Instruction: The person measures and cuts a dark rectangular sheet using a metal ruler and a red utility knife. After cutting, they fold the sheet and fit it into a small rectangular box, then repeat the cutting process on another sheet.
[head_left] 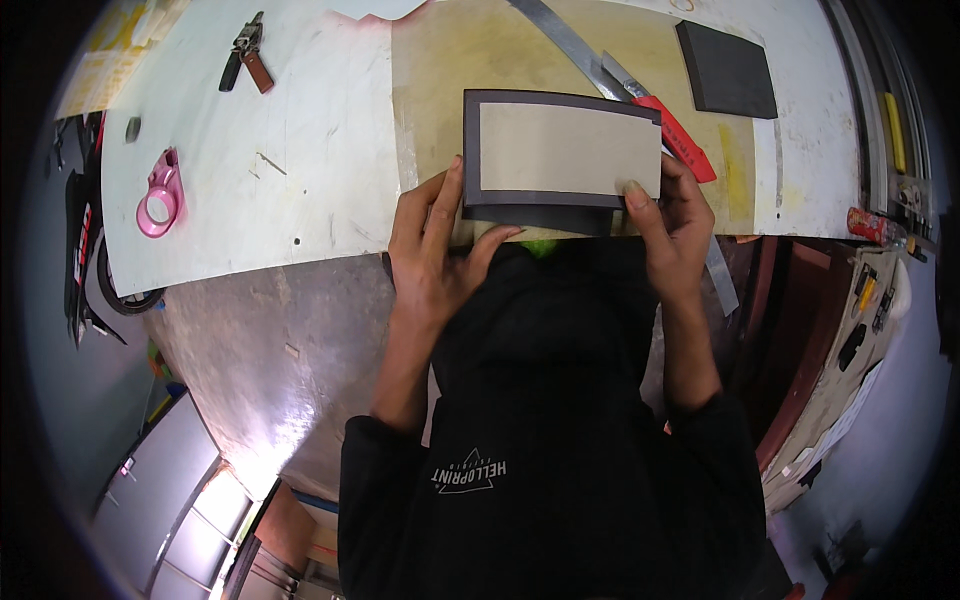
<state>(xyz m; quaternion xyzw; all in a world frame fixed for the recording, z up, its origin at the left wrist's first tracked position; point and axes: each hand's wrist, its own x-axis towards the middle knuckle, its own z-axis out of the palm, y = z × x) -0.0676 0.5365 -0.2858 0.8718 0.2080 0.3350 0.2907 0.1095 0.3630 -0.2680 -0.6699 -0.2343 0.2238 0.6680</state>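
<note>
Thumb (pixel 639 203) of right hand (pixel 683 232) rests on dark-bordered panel (pixel 560 150)

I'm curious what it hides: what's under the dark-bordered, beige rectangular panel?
Past the near edge of the panel shows a flat, black piece, possibly joined; anything farther beneath is covered.

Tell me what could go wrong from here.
The right hand is close to the red-handled cutter, whose blade looks exposed; it might nick fingers or scratch the dark-bordered panel.
A metal strip juts past the near edge of the table, so the right forearm could knock it.
The panel is at that edge too, so a slipping grip could drop it.
</note>
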